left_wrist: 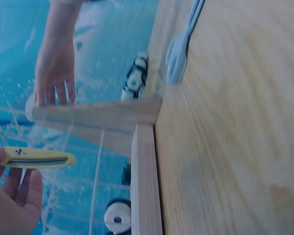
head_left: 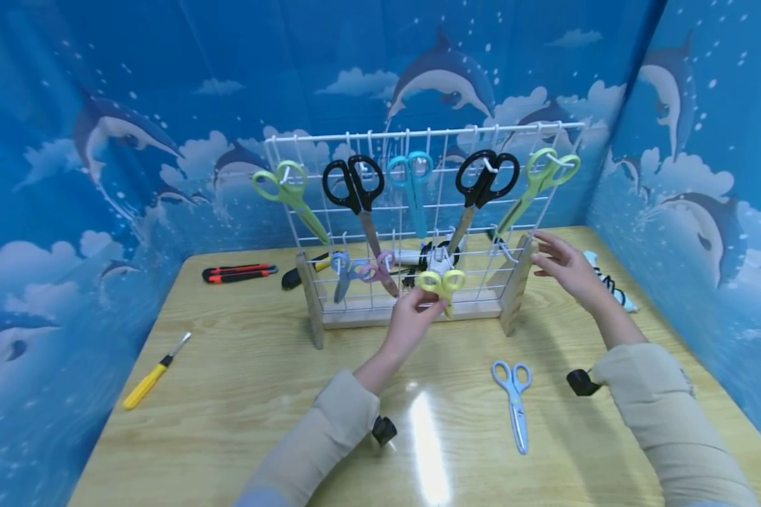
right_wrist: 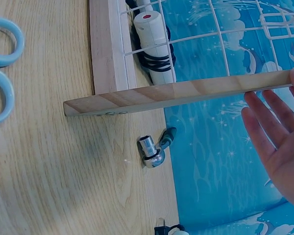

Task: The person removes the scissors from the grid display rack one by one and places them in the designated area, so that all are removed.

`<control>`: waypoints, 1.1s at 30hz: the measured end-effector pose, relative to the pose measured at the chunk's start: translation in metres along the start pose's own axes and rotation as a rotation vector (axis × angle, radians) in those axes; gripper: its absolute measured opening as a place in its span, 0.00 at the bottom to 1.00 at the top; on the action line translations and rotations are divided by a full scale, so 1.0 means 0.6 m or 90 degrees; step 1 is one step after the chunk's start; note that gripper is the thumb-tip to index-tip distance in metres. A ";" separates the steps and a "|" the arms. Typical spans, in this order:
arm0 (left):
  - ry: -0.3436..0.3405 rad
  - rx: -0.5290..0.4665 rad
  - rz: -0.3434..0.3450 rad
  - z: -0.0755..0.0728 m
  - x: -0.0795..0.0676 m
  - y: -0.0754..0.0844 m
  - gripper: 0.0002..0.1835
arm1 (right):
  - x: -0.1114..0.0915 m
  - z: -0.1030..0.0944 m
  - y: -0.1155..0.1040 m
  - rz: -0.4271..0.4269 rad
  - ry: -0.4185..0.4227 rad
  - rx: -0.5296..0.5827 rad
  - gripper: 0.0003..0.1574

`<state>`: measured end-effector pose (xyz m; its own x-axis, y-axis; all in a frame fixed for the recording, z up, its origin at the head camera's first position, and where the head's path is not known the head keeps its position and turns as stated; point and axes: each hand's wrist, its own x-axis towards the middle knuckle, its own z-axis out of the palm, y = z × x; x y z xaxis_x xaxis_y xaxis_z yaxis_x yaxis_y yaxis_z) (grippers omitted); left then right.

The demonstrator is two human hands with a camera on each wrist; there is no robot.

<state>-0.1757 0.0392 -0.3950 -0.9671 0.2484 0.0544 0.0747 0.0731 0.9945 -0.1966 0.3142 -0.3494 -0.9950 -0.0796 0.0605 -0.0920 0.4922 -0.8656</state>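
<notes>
My left hand (head_left: 411, 315) pinches a small pair of yellow scissors (head_left: 442, 283) in front of the lower part of a white wire rack (head_left: 444, 130). Their handles point up, against the lower wires. In the left wrist view the yellow blade cover (left_wrist: 41, 157) sticks out from between thumb and fingers. My right hand (head_left: 561, 264) touches the rack's right wooden side panel (right_wrist: 176, 95) with fingers fairly straight. Light blue scissors (head_left: 516, 408) lie on the table in front of the rack. Blue scissors (head_left: 341, 282) and pink-handled scissors (head_left: 380, 266) hang on the lower left.
Along the upper row hang green scissors (head_left: 292, 193), black scissors (head_left: 354, 186) and turquoise scissors (head_left: 413, 190), with another black and green pair at right. A yellow screwdriver (head_left: 149, 380) and a red-black cutter (head_left: 239, 273) lie left. Corded tools lie behind the rack.
</notes>
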 end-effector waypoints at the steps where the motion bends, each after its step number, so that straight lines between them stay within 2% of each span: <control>1: -0.007 0.010 -0.008 0.000 -0.008 0.002 0.14 | 0.000 0.000 0.000 -0.001 0.000 0.001 0.35; 6: -0.057 0.015 -0.058 0.002 -0.048 -0.003 0.13 | -0.001 0.001 0.001 -0.001 -0.001 0.007 0.34; 12: -0.117 0.009 -0.144 0.017 -0.080 -0.034 0.11 | -0.002 -0.001 -0.001 0.006 -0.006 -0.002 0.35; 23: -0.142 0.087 -0.220 0.055 -0.100 -0.101 0.05 | -0.001 -0.002 -0.003 0.005 -0.006 -0.008 0.35; 29: -0.175 0.060 -0.281 0.073 -0.106 -0.108 0.04 | -0.002 0.000 -0.003 0.007 -0.003 -0.005 0.35; 33: -0.184 0.056 -0.306 0.084 -0.106 -0.110 0.05 | -0.002 0.000 -0.003 0.007 -0.002 0.000 0.36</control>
<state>-0.1067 0.0672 -0.4684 -0.7926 0.4198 -0.4422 -0.3261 0.3211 0.8892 -0.1952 0.3134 -0.3483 -0.9958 -0.0772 0.0486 -0.0805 0.4927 -0.8665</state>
